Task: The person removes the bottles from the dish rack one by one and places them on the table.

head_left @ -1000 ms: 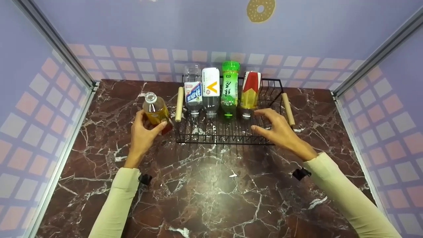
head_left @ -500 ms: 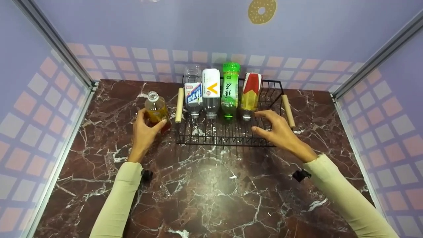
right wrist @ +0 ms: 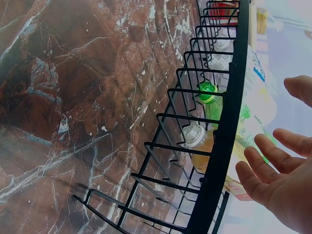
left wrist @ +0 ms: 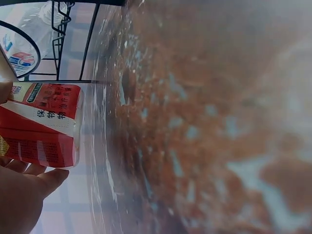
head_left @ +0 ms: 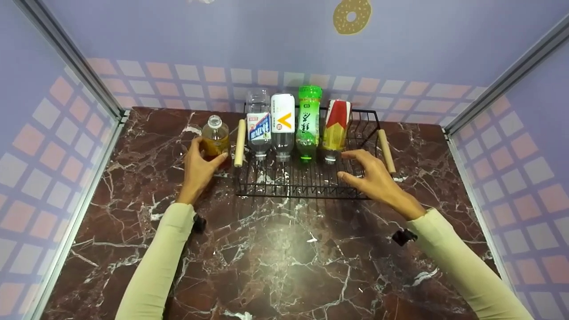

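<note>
My left hand grips a drink bottle with a clear neck and yellow-and-red label, just left of the wire basket. The left wrist view shows the bottle's red lower end close to the table. My right hand holds nothing, fingers spread over the basket's right part, fingertips near the cap end of a red-and-yellow bottle. Left of that bottle, a green bottle, a bottle with an orange V and a clear bottle with a blue-and-white label lean neck-down in the basket.
Wooden handles flank the black basket, one on the left and one on the right. Beneath everything is a dark red marbled table. Lilac walls with painted tiles enclose the back and both sides.
My left hand has moved the bottle away from me and slightly right, toward the basket's left handle, and the bottle stands more upright. The right hand has stayed nearly still.
</note>
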Action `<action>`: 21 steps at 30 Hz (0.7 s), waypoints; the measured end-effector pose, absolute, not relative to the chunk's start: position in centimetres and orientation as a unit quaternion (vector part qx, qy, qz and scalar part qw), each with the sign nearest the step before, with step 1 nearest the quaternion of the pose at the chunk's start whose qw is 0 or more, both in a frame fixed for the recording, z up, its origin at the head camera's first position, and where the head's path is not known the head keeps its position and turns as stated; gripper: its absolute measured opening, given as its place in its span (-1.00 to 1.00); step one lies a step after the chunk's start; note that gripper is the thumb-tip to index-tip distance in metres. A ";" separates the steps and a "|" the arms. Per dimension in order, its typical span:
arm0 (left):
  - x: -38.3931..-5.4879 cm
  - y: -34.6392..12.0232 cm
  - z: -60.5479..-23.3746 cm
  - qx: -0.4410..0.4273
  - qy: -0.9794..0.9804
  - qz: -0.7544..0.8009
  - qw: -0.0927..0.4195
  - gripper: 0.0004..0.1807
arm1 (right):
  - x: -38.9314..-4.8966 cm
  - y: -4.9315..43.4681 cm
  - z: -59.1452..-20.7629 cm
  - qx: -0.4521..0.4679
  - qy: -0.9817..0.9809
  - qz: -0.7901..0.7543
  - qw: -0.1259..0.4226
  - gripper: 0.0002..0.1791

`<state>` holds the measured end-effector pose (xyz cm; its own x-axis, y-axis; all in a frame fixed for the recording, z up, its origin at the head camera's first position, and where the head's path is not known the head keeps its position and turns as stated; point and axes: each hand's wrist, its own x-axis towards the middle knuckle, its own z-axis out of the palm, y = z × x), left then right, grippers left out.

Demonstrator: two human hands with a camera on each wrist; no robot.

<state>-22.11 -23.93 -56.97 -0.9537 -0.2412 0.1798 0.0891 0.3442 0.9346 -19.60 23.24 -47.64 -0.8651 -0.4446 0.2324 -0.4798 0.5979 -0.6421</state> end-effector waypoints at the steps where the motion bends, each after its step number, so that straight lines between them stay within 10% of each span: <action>1: -22.3 -23.9 -57.0 0.046 -0.808 -0.568 0.146 -0.18 | -19.6 23.3 -47.7 0.258 -0.893 0.367 0.024 -0.39; 21: -25.4 -24.3 -58.2 0.066 -0.805 -0.567 0.159 -0.21 | -19.6 23.6 -47.5 0.258 -0.893 0.367 0.032 -0.41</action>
<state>-25.43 -24.30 -58.17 -0.9408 -0.2869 0.1806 0.0735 0.3474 0.9348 -19.61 23.59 -47.47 -0.8650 -0.4375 0.2457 -0.4838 0.5973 -0.6396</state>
